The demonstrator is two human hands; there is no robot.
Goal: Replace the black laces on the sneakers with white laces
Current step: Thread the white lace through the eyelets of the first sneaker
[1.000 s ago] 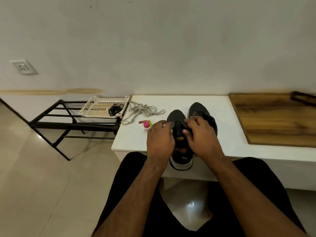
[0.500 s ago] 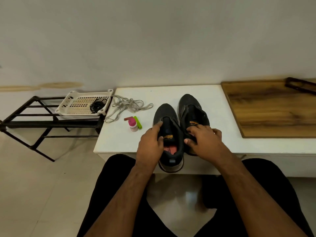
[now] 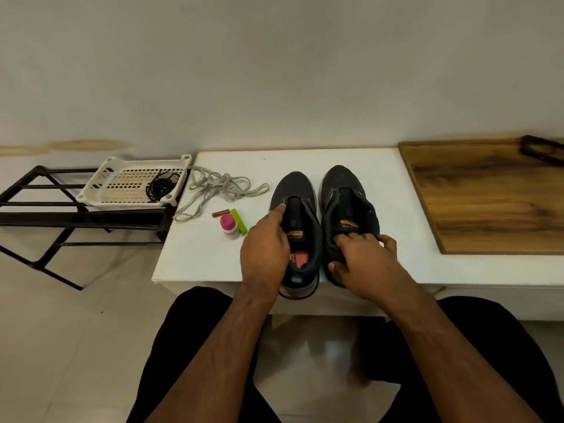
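Landmark: white rectangular table top (image 3: pixel 305 160).
Sneakers: two dark mesh sneakers (image 3: pixel 297 190), unlaced, at its near edge.
Left hand (image 3: pixel 265 248): grips the left sneaker's side.
Right hand (image 3: pixel 364 260): clasps the right sneaker's heel collar.
White laces: limp grey-white flat laces (image 3: pixel 219 187), at its far-left corner.

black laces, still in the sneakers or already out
Out. The black laces lie bundled in the white basket, and both sneakers show open, unlaced tongues. White laces lie loose on the table.

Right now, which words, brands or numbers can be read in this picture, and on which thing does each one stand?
None can be read.
Orange tongue label, left black sneaker: too blurred.
Orange tongue label, right black sneaker: too blurred.
Red insole print in the left sneaker: too blurred.
Small pink-capped white bottle: label too small.
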